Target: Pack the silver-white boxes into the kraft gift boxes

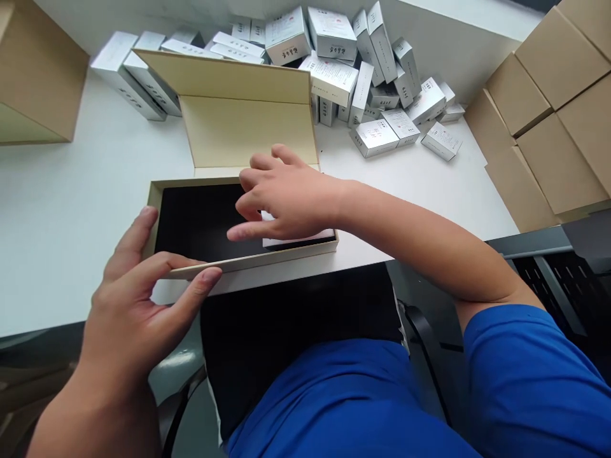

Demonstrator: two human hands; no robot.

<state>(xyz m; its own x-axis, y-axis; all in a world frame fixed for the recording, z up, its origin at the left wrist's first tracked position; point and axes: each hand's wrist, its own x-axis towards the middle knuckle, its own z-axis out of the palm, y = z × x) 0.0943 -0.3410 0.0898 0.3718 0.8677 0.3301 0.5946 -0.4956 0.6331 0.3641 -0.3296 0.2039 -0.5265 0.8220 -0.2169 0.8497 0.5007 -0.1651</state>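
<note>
A long cream cardboard box lies at the table's front edge with its lid folded up at the back. Black lining fills the left part of its inside. My left hand grips the front left corner, thumb and fingers pinching the front wall. Over the right half, palm down, is my right hand, fingers apart and slightly bent. Beneath it a white item sits in the right end, mostly covered by the hand. Whether the right hand touches it I cannot tell.
Many silver-white small cartons are piled along the back wall; a few lie loose, such as a carton at the right. Brown cardboard boxes are stacked on the right. Another brown box stands at the left.
</note>
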